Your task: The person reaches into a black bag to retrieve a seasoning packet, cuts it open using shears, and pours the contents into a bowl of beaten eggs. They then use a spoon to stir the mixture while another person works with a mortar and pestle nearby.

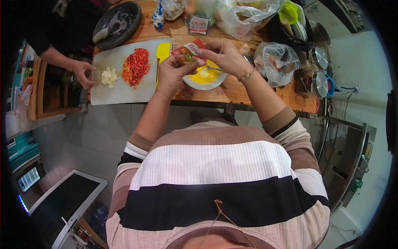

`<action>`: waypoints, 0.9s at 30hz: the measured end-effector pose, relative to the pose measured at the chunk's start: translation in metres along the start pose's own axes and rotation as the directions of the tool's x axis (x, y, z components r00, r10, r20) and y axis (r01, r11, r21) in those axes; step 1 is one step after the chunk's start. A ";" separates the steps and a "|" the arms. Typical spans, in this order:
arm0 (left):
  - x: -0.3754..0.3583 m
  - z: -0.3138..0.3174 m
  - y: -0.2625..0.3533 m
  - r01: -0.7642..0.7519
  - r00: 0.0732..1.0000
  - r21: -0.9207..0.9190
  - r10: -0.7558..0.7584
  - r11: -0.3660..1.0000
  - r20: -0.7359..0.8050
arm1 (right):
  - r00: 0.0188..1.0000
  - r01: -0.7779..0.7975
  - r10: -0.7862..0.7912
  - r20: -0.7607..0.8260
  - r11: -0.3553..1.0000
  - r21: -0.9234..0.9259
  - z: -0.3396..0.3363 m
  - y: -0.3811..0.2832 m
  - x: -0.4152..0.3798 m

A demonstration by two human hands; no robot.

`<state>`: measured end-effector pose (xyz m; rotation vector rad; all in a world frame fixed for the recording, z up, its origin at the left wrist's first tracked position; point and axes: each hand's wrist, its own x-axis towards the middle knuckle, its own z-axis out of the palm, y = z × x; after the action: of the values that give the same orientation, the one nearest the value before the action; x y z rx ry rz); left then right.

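Note:
Between my two hands is a small red seasoning packet [187, 50], raised over the wooden table. My left hand [176, 74] grips its lower side, while the fingers of my right hand [223, 56] pinch its right end. Just below the packet sits a white bowl [206, 86] of yellow liquid that looks like beaten egg, with a metal utensil [214, 68] resting in it. To the left, a yellow-handled knife [163, 52] lies on a white cutting board [112, 93], beside chopped red chilies [136, 67] and a small pile of chopped pale pieces [110, 77].
Another person's hand [84, 74] is at the board's left edge. A stone mortar [128, 23] with a pestle [100, 35] stands behind the board. Plastic bags [244, 18], a small box [199, 25] and lidded jars [320, 84] crowd the back and right of the wooden table [244, 93].

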<state>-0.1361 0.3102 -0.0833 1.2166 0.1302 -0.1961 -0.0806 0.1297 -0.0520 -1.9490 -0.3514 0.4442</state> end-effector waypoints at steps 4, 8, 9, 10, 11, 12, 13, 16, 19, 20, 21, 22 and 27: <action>0.000 -0.003 -0.015 0.128 0.992 -0.350 -0.118 0.928 0.048 | 0.996 0.086 -0.086 -0.002 0.994 -0.062 0.002 -0.008 0.009; -0.007 -0.001 -0.011 0.131 0.990 -0.597 -0.068 0.791 0.126 | 0.987 0.153 -0.161 -0.018 0.964 -0.218 0.004 -0.035 0.005; -0.008 -0.002 -0.013 0.139 0.988 -0.642 -0.064 0.754 0.138 | 0.988 0.145 -0.155 -0.013 0.949 -0.281 0.005 -0.046 0.001; -0.009 -0.003 -0.014 0.146 0.987 -0.684 -0.058 0.714 0.150 | 0.981 0.173 -0.190 -0.027 0.934 -0.314 0.007 -0.044 0.000; -0.009 -0.004 -0.015 0.154 0.985 -0.701 -0.052 0.696 0.165 | 0.973 0.200 -0.228 -0.040 0.916 -0.347 0.010 -0.038 -0.001; -0.009 -0.004 -0.016 0.162 0.983 -0.718 -0.044 0.677 0.180 | 0.963 0.227 -0.266 -0.051 0.896 -0.381 0.012 -0.033 -0.001; -0.009 -0.003 -0.017 0.171 0.980 -0.733 -0.036 0.658 0.195 | 0.969 0.202 -0.237 -0.063 0.918 -0.340 0.014 -0.031 -0.003; -0.009 -0.003 -0.020 0.199 0.974 -0.773 -0.035 0.602 0.224 | 0.973 0.161 -0.194 -0.123 0.958 -0.236 0.021 -0.029 -0.014; -0.011 0.001 -0.013 0.249 0.963 -0.779 -0.060 0.575 0.264 | 0.961 0.139 -0.195 -0.196 0.954 -0.266 0.017 -0.018 -0.015; -0.011 0.003 -0.010 0.273 0.957 -0.773 -0.075 0.573 0.282 | 0.958 0.130 -0.184 -0.219 0.962 -0.241 0.013 -0.017 -0.014; -0.010 0.001 -0.009 0.298 0.951 -0.737 -0.120 0.606 0.286 | 0.955 0.120 -0.172 -0.241 0.969 -0.214 0.007 -0.015 -0.011; -0.008 -0.003 -0.008 0.323 0.944 -0.700 -0.164 0.637 0.287 | 0.952 0.111 -0.159 -0.263 0.976 -0.188 0.001 -0.013 -0.007; -0.014 -0.019 0.005 0.236 0.972 -0.568 -0.184 0.789 0.148 | 0.873 0.057 -0.275 -0.402 0.878 -0.476 -0.029 0.006 0.031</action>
<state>-0.1486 0.3311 -0.0821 0.5706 0.2339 -0.3737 -0.0396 0.1173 -0.0513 -2.3712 -0.3321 -0.2526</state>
